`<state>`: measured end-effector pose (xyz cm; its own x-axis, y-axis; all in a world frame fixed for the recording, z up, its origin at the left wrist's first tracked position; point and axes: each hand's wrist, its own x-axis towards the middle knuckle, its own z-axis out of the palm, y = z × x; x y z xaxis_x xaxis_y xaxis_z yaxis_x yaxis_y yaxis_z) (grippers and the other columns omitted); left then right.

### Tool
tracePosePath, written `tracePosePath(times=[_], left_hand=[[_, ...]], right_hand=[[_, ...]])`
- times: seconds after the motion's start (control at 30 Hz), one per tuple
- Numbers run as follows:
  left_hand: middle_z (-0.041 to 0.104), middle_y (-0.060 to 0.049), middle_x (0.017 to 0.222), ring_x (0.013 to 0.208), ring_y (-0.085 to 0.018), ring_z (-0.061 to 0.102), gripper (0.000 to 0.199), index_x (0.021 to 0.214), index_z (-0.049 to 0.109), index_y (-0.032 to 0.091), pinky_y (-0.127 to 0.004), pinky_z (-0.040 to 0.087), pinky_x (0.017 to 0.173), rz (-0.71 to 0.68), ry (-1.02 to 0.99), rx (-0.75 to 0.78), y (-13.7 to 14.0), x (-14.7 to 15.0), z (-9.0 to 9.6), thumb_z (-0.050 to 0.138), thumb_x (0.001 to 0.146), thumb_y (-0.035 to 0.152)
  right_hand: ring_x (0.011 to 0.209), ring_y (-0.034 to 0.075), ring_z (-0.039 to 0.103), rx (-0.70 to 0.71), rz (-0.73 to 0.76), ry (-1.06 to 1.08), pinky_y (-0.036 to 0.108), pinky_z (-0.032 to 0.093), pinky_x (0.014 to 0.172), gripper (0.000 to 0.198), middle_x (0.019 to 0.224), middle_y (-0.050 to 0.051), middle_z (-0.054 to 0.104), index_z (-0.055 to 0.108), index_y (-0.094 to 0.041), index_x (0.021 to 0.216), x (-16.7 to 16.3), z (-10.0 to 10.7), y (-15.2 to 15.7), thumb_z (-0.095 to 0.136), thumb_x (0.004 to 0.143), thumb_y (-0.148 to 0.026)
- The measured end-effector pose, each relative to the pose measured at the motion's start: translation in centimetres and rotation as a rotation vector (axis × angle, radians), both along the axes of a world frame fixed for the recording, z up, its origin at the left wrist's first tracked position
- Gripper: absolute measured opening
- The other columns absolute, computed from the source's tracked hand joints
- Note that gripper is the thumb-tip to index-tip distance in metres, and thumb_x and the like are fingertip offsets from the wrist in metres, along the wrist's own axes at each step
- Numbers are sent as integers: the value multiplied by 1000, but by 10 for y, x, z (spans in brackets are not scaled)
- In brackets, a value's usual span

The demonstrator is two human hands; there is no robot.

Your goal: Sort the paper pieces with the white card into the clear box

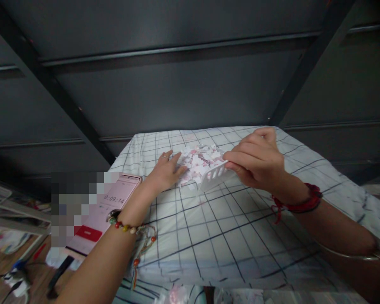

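A white slotted plastic basket (pixel 213 176) stands tilted on the checked cloth, with a heap of small white and pinkish paper scraps (pixel 199 162) at its mouth. My right hand (pixel 256 158) pinches the basket's upper right rim between thumb and fingers. On the left side of the heap, my left hand (pixel 168 171) rests with its fingers spread, the fingertips touching the scraps. Whether any scrap is under those fingers cannot be made out.
A white cloth with dark grid lines (pixel 240 228) covers the table. To the left lies a phone (pixel 107 207) showing a timer. Dark panels (pixel 177 88) rise behind the table. Cables and a plug (pixel 17 280) lie on the floor at lower left.
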<state>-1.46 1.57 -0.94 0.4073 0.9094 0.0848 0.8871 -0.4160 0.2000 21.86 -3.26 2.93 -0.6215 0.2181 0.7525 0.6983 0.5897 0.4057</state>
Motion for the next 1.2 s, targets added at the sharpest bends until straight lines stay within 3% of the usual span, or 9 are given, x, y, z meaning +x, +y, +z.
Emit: tracePosePath(times=[0.17, 0.33, 0.7, 0.87, 1.0, 1.2], left_hand=[[30, -20, 144, 135, -32, 21, 58, 137, 33, 8, -43, 23, 107, 37, 12, -21, -2, 1, 3, 37, 91, 42], [28, -21, 144, 134, -31, 22, 58, 139, 31, 6, -39, 22, 108, 50, 26, -2, -6, 1, 9, 40, 92, 39], [32, -20, 143, 133, -32, 25, 58, 138, 31, 6, -42, 25, 106, 2, 71, -82, -33, 4, 41, 38, 91, 39], [33, -18, 143, 133, -29, 28, 51, 132, 37, 7, -37, 27, 106, -85, 80, -45, -73, -20, 28, 39, 89, 34], [37, -18, 141, 126, -25, 41, 47, 130, 41, 6, -32, 32, 104, -176, 84, -147, -117, -43, 11, 36, 91, 31], [24, -16, 148, 133, -24, 28, 53, 137, 32, 6, -35, 25, 109, -168, 85, -191, -147, -66, 5, 32, 94, 36]], right_hand=[[62, 13, 46, -11, -48, -4, 31, 30, 66, 30, 59, -1, 58, 61, -19, 70, 0, 15, -2, 40, 90, -29], [63, 14, 50, -196, -166, -127, 27, 33, 60, 29, 64, 2, 59, 59, -17, 73, 2, 37, -24, 39, 90, -27], [53, 12, 49, -347, -274, -172, 25, 31, 50, 26, 56, 0, 53, 51, -18, 64, -11, 19, -81, 41, 87, -18], [47, 11, 46, -323, -234, -163, 24, 30, 47, 26, 53, -1, 49, 51, -18, 63, -20, 22, -98, 40, 87, -16], [51, 14, 50, -255, -362, -168, 25, 32, 48, 21, 55, 2, 53, 50, -18, 65, -21, 22, -106, 43, 84, -14], [46, 13, 48, -267, -273, -221, 25, 31, 45, 24, 54, 1, 53, 52, -16, 65, -37, 22, -125, 39, 82, -6]])
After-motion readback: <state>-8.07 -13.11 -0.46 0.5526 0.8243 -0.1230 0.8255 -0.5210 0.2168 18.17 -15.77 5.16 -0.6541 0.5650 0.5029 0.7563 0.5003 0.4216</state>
